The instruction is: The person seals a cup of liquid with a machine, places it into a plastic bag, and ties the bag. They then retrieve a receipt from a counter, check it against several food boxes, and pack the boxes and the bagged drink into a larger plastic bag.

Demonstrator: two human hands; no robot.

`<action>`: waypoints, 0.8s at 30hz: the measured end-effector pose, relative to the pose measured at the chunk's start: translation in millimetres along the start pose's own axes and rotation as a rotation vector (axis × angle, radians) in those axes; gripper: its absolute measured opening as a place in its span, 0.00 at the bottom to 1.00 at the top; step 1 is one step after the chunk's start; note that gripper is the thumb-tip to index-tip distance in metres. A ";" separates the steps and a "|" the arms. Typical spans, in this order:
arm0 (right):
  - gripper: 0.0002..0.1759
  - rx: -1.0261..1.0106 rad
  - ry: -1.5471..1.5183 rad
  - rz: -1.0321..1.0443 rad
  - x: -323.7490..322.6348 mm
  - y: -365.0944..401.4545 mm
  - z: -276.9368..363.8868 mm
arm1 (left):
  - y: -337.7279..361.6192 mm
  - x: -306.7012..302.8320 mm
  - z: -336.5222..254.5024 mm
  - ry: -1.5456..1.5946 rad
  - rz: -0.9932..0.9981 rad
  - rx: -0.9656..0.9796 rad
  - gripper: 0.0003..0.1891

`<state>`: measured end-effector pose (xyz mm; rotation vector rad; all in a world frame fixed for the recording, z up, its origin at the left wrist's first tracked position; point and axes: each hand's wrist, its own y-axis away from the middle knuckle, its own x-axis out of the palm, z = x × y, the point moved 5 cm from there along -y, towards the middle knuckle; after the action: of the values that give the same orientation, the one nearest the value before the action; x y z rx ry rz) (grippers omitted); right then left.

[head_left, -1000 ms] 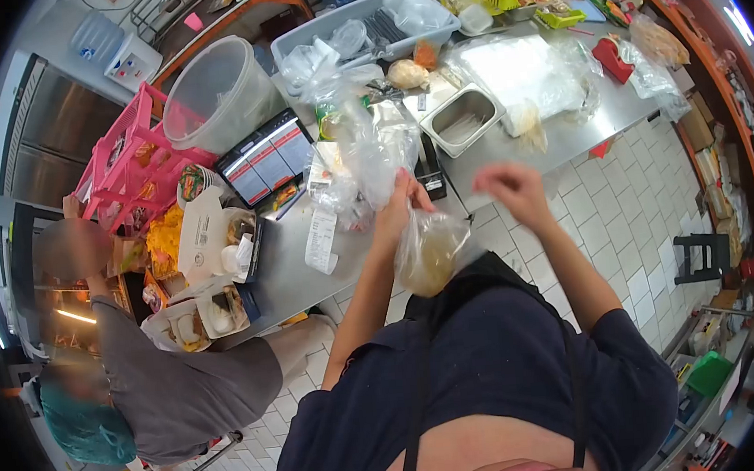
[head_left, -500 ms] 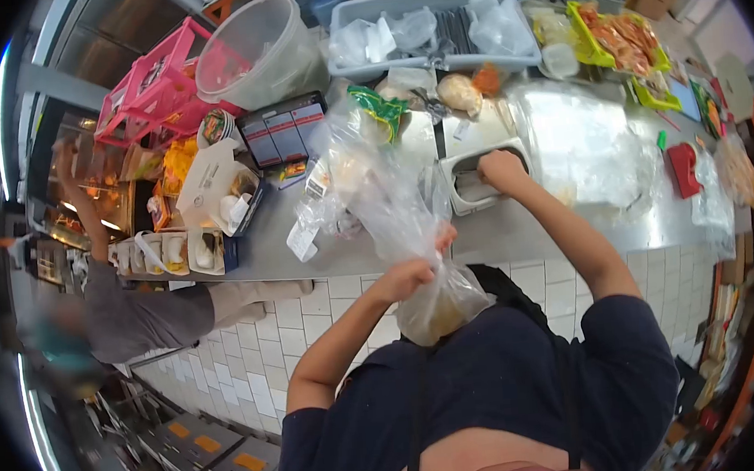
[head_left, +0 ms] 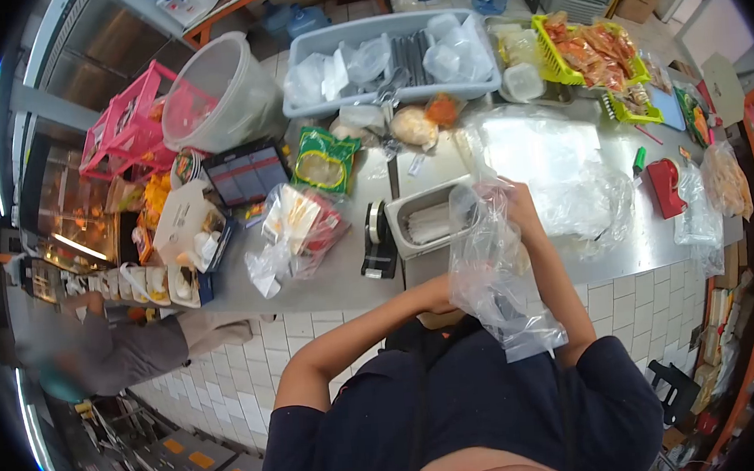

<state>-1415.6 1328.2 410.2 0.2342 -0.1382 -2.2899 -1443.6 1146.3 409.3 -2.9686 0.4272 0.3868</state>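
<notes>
A clear plastic bag point(head_left: 491, 266) hangs crumpled in front of me, over the table's front edge. My left hand point(head_left: 440, 292) is closed at its left side, with the fingers partly hidden behind the plastic; a brownish part shows just below that hand, against my shirt. My right hand point(head_left: 516, 205) is curled behind the bag's upper part, and what it holds cannot be made out. Left of it stands a metal container point(head_left: 402, 244) with thin white strips point(head_left: 433, 222) inside. A black tape dispenser point(head_left: 378, 251) stands beside the container.
Stacked clear bags point(head_left: 548, 160) lie to the right, near a red tape dispenser point(head_left: 665, 188). A blue-grey tub point(head_left: 393, 97) sits at the back. Leftward are a tablet screen point(head_left: 246, 173), a green packet point(head_left: 325, 160) and a wrapped bundle point(head_left: 301, 228). Another person point(head_left: 138, 347) stands far left.
My right hand has left the metal container and come up behind the plastic bag. The bag's loose part has swung right, uncovering the black tape dispenser. The left hand has shifted right.
</notes>
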 end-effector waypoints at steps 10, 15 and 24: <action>0.13 0.083 -0.397 -0.282 -55.0 22.6 -21.9 | -43.1 4.8 28.8 -0.085 -0.089 -0.033 0.23; 0.13 0.146 -0.463 -0.278 -54.4 30.0 -23.9 | -10.6 30.5 114.0 -0.162 -0.142 -0.073 0.26; 0.09 0.217 -0.477 -0.192 -28.0 52.1 -62.6 | 20.6 4.5 42.0 -0.376 0.050 -0.409 0.26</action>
<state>-1346.2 1312.9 361.7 -0.2027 -0.6342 -2.4840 -1455.2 1131.8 366.2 -3.1537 0.4181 1.1382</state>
